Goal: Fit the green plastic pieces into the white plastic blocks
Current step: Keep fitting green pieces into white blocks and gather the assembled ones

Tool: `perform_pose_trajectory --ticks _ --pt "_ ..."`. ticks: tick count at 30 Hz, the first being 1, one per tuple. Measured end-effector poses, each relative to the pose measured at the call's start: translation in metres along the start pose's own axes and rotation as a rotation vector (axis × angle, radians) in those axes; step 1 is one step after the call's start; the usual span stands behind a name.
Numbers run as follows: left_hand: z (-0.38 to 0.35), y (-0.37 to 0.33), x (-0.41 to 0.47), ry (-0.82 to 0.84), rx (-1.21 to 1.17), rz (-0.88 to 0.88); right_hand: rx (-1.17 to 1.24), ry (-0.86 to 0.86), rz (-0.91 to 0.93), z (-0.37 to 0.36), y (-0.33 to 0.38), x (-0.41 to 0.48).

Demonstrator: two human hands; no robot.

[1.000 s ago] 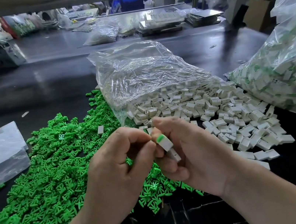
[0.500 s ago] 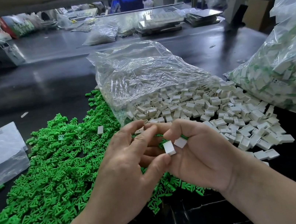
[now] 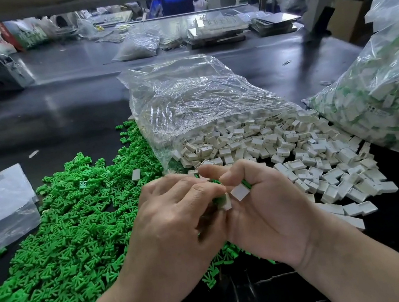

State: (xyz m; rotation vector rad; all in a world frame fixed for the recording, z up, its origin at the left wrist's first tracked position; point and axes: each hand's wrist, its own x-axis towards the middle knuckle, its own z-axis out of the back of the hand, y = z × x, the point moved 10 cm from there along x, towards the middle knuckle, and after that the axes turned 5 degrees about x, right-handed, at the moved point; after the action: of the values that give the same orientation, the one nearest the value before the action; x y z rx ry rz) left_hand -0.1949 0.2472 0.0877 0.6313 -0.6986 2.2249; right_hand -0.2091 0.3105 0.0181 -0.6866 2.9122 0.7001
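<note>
Seemingly mid-fit at six o'clock: the left hand (image 3: 178,222) pinches a white block (image 3: 225,204), green piece (image 3: 217,201) at its mouth; the right hand (image 3: 266,213) grips a spare block (image 3: 239,193). Next, probably, a square push home.

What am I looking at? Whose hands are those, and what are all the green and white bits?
There is no machine here. These are a person's two hands, seen from a camera worn on the head, looking down. On the dark table lies a heap of green pieces, and a heap of white blocks spilling from a clear bag. A fuller bag sits on the right. The right hand holds a white block; the left hand pinches a second block with green showing at it. The job is pushing green pieces into the blocks.
</note>
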Motion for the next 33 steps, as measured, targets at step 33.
perform_pose_trajectory --ticks 33 --pt "0.019 0.061 -0.017 -0.176 -0.673 0.625 -0.322 -0.203 0.074 0.021 0.013 -0.003"
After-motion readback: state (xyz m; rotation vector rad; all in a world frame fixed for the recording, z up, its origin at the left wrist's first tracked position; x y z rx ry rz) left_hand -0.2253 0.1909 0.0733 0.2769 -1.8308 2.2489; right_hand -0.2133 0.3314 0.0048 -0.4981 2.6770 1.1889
